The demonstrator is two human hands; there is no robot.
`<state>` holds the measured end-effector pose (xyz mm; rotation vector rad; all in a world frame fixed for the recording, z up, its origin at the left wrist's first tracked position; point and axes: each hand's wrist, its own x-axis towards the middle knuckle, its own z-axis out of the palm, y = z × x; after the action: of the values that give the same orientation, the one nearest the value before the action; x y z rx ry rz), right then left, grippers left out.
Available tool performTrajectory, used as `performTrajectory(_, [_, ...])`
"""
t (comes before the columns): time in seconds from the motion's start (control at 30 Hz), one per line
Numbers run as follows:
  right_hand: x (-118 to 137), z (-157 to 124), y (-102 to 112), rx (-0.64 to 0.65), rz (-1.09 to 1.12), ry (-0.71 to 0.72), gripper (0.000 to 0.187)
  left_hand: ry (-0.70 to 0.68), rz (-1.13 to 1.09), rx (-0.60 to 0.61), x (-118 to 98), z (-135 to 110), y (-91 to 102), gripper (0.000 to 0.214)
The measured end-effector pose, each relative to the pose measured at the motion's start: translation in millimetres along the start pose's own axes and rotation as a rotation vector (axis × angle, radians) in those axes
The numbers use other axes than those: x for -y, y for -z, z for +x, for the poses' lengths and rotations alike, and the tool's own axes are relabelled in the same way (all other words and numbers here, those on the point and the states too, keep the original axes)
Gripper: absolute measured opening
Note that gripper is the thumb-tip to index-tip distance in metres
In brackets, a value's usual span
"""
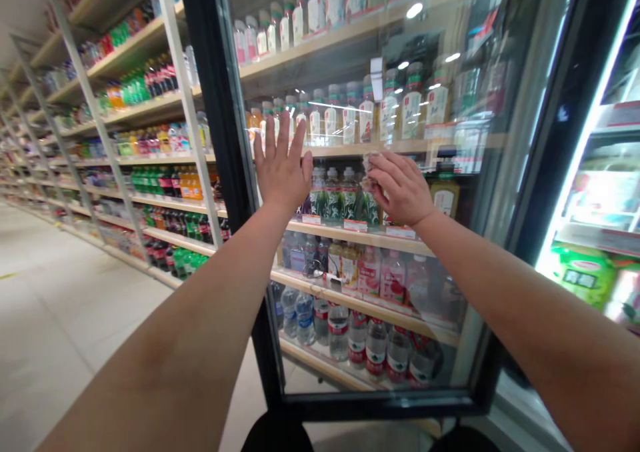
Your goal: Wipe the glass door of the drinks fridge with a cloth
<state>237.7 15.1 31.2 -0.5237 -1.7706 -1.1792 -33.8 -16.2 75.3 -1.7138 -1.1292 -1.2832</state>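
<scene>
My left hand (281, 165) lies flat on the glass door (450, 192) of a drinks fridge, fingers stretched out and spread, nothing in it. My right hand (400, 187) presses a small crumpled whitish cloth or tissue (369, 165) against the same glass, a little to the right at the same height, with its fingers closed over it. Behind the glass stand rows of bottled drinks (345, 195) on wooden shelves.
The door's black frame (220, 125) runs upright just left of my left hand. Open shelves of soft drinks (150, 132) line the aisle to the left over a pale tiled floor (65, 305). A lit fridge section (600, 192) stands at the right.
</scene>
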Motion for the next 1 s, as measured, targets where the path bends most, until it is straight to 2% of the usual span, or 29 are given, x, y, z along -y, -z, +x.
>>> performTrajectory(0.17, [-5, 1, -2, -0.227, -0.050, -0.262, 0.040, -0.015, 0.034, 0.002, 1, 0, -0.8, 0.064])
performTrajectory(0.27, [-6, 2, -3, -0.249, -0.055, -0.313, 0.041, -0.016, 0.024, -0.006, 2, 0, -2.3, 0.063])
performTrajectory(0.43, [-2, 2, 0, -0.011, -0.008, 0.015, 0.033, -0.008, 0.012, -0.005, 2, -1, -2.0, 0.063])
performTrajectory(0.6, [6, -12, 5, 0.027, 0.020, 0.185, 0.032, -0.007, -0.015, -0.011, 1, -1, -1.0, 0.063])
performTrajectory(0.7, [9, -22, 9, 0.107, 0.043, 0.312, 0.033, -0.004, -0.025, -0.013, 1, -1, -1.7, 0.064])
performTrajectory(0.77, [6, -17, 11, 0.147, 0.053, 0.330, 0.033, -0.009, -0.010, -0.014, 2, 0, -2.5, 0.064])
performTrajectory(0.83, [-2, -1, 10, 0.124, 0.055, 0.220, 0.037, -0.015, 0.005, -0.017, 3, 0, -3.3, 0.064])
performTrajectory(0.93, [-15, 35, 4, 0.006, 0.061, -0.107, 0.045, -0.013, -0.006, -0.020, 4, 0, -3.9, 0.064])
performTrajectory(1.0, [-18, 56, -2, -0.040, 0.074, -0.252, 0.049, -0.007, -0.028, -0.018, 3, 0, -3.7, 0.064])
